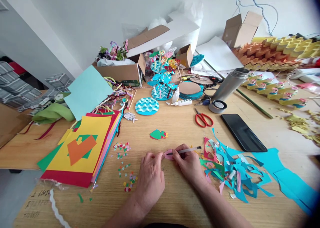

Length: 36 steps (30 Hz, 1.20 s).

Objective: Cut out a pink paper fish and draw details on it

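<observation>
My left hand [151, 174] rests on the wooden table [175, 201] and pinches the left edge of a small pink paper piece [169, 155]. My right hand [188, 163] grips a thin white pen-like tool [188, 150], whose tip lies over that pink piece. Just beyond the hands sits a small green paper fish [158, 134] with coloured bits on it. Tiny paper confetti [125, 164] is scattered to the left of my left hand.
A stack of coloured paper sheets [82, 148] lies at left. Teal and pink paper scraps [232, 171] pile at right. Farther back are red scissors [203, 119], a black phone [242, 132], a steel bottle [228, 84], a glue bottle [182, 102], blue wave discs [147, 106] and cardboard boxes [125, 71].
</observation>
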Each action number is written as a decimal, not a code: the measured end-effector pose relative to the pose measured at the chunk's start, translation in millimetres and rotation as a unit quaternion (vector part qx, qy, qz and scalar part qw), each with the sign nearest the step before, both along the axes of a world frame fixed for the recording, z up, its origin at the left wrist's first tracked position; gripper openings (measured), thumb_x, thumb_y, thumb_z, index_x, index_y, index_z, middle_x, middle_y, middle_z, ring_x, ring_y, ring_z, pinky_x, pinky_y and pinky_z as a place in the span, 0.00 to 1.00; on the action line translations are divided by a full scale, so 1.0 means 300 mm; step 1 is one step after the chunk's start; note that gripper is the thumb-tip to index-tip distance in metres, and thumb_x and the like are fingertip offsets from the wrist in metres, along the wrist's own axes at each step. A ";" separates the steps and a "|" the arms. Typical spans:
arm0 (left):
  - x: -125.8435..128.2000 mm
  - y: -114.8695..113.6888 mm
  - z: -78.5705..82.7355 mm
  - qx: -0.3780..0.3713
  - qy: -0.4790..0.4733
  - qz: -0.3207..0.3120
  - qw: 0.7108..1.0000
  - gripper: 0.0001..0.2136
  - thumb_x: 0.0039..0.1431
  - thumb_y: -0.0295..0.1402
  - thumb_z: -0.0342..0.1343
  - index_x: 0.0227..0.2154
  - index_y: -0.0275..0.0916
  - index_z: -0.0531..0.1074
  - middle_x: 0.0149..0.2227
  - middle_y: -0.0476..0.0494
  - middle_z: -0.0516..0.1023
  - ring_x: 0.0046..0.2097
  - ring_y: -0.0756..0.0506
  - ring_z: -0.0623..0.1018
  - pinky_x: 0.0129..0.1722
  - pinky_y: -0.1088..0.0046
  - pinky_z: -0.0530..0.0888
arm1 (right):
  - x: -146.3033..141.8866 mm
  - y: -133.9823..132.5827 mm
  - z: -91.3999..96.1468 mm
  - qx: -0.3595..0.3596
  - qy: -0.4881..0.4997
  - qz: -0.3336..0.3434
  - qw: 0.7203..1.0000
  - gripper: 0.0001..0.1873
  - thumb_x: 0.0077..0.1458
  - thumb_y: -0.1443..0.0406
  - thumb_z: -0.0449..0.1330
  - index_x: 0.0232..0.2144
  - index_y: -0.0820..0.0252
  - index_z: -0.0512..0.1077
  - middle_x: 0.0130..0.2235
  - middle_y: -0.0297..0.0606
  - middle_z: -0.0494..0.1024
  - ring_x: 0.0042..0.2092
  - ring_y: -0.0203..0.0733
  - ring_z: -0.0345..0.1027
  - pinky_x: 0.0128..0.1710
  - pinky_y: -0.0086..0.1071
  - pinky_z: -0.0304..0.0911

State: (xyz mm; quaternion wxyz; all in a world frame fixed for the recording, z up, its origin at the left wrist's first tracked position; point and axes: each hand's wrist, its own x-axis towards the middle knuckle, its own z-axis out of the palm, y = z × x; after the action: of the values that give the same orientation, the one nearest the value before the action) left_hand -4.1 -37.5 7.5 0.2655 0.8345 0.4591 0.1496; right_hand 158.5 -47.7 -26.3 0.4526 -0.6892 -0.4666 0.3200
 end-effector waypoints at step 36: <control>0.000 -0.004 0.002 -0.008 0.009 0.006 1.000 0.29 0.48 0.15 0.43 0.54 0.41 0.61 0.47 0.42 0.70 0.51 0.42 0.65 0.51 0.62 0.63 | -0.003 -0.005 0.003 0.009 -0.008 -0.001 1.000 0.13 0.54 0.56 0.56 0.24 0.58 0.68 0.19 0.34 0.72 0.19 0.37 0.63 0.18 0.27 0.55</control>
State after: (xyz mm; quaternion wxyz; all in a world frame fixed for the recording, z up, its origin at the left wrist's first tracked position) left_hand -4.2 -38.9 8.1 0.2675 0.8308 0.4676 0.1401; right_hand 157.6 -49.2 -25.5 0.4553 -0.6882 -0.4721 0.3103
